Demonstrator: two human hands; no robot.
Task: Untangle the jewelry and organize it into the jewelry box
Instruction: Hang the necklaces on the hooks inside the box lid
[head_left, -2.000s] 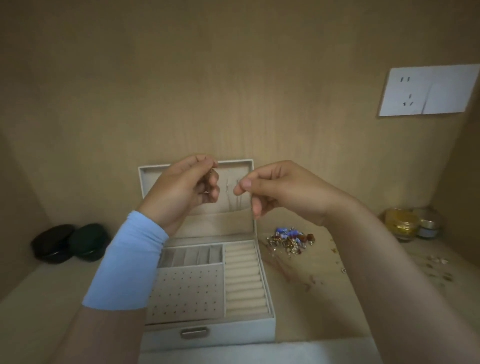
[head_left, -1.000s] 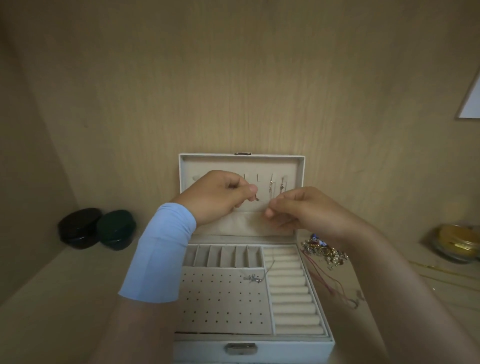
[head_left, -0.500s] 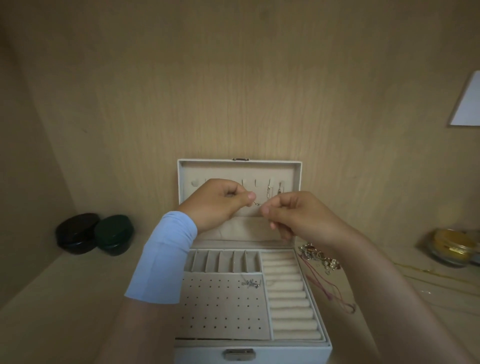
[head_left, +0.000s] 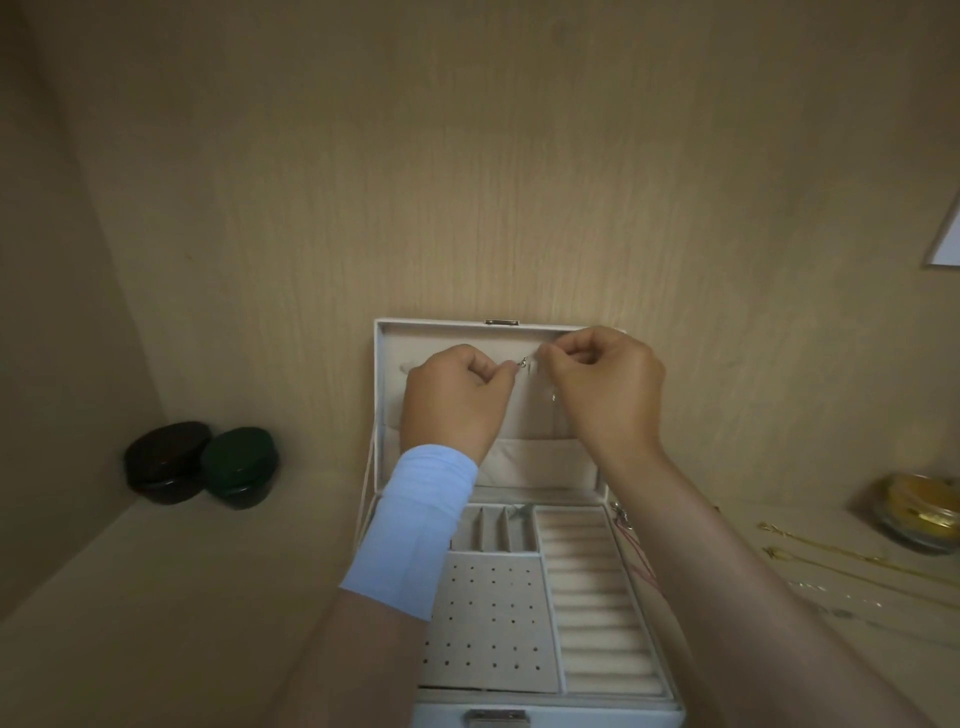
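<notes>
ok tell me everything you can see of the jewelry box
The box is white outside, beige velvety inside, open on the shelf, lid upright by the back wall. Metal latches on lid top and front. Inside: narrow slots, a perforated panel, ring rolls. The left forearm crosses it; left hand and right hand pinch a chain before the lid.

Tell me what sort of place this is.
Probably a wooden cupboard or dressing nook at home: light wood panels behind and at the left, an open jewelry box on the shelf, two dark round cases in the corner.
</notes>
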